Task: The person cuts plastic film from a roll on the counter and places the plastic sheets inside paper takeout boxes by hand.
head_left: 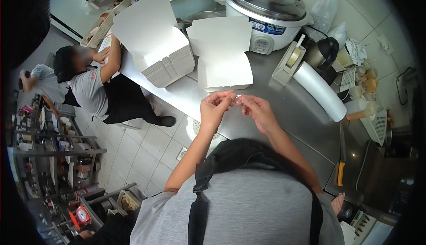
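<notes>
In front of my chest, my left hand (214,112) and my right hand (262,114) are closed in pinches with their fingertips almost meeting. Between them is a small piece of clear film (239,99), shiny and hard to make out. Just beyond my fingers, an open white paper food box (225,70) stands on the steel counter, its lid folded back. To its left is a stack of similar open boxes (167,67), nested in one another. A tape dispenser (288,63) with a roll of tape sits to the right, apart from my hands.
A rice cooker (266,16) stands behind the boxes. On the right lie a white plastic roll (319,92) and a knife with a yellow handle (341,174). At left, a person in a cap (88,81) leans at the counter's far end, with another person (44,83) beyond.
</notes>
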